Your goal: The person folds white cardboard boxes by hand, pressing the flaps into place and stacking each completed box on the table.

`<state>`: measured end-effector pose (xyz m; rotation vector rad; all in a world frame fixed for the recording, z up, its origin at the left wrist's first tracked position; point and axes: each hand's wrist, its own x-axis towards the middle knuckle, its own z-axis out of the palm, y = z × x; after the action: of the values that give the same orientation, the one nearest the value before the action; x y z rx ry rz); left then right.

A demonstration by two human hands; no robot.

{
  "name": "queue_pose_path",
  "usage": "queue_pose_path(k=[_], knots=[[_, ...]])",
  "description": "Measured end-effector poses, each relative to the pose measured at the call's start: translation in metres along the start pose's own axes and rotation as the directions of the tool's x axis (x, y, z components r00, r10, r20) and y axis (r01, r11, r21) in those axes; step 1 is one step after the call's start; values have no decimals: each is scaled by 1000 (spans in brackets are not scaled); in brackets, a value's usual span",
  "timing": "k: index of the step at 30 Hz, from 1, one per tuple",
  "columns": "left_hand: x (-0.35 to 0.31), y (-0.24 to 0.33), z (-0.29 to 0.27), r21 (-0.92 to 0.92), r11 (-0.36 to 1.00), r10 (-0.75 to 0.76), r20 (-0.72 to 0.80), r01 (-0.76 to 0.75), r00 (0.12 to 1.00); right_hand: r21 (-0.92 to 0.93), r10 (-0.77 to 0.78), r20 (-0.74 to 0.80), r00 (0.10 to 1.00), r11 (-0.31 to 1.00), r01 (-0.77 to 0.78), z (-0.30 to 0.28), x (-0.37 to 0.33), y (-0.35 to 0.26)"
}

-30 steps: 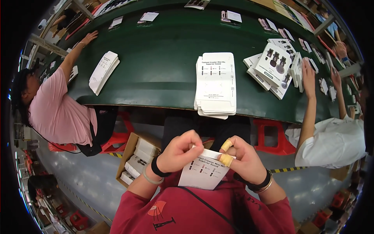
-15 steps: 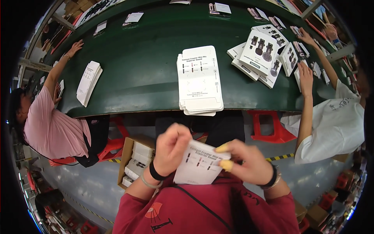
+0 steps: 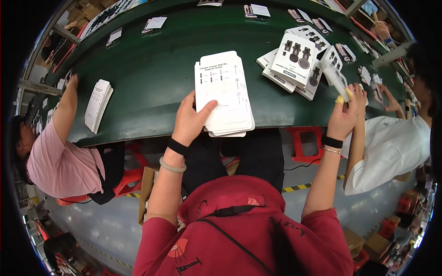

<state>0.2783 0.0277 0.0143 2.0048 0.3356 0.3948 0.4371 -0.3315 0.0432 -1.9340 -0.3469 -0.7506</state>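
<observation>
A stack of flat white printed cartons (image 3: 225, 96) lies at the table's front edge. My left hand (image 3: 194, 118) grips its left side, thumb on top and fingers around the edge. My right hand (image 3: 345, 114), yellow covers on its thumb and a finger, reaches right over the table edge. Between these fingers is a small white carton (image 3: 337, 79), tilted and smeared by motion. Close beside it is a co-worker's hand (image 3: 360, 99). Just left of the held carton, boxed microphone packages (image 3: 294, 60) lie in a loose pile.
The green table (image 3: 152, 78) curves across in front of me. Another stack of flat cartons (image 3: 97, 106) lies at its left. Small pink items with white cards (image 3: 154, 24) are set along the far side. Co-workers sit left and right. A red stool (image 3: 307, 146) stands under the table.
Both hands have left my lap area. My left hand now grips the carton stack; my right has carried a carton to the right, beside the co-worker's hand.
</observation>
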Motion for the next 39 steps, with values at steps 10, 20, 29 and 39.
queue_pose_path(k=[10,20,29,39], knots=[[2,4,-12,-40,983,-182,-43,181,982,-129,62,263,963,991,-28,11,-49,43],[-19,21,-13,-287,951,41,-243,-112,969,-23,-235,373,898,965,262,24,-41,-90],[-102,73,-38,32,916,401,-51,-400,915,131,-250,597,762,968,215,46,-41,-192],[-156,51,-41,-84,954,293,77,-287,953,135,-90,833,546,990,-42,33,-59,-190]])
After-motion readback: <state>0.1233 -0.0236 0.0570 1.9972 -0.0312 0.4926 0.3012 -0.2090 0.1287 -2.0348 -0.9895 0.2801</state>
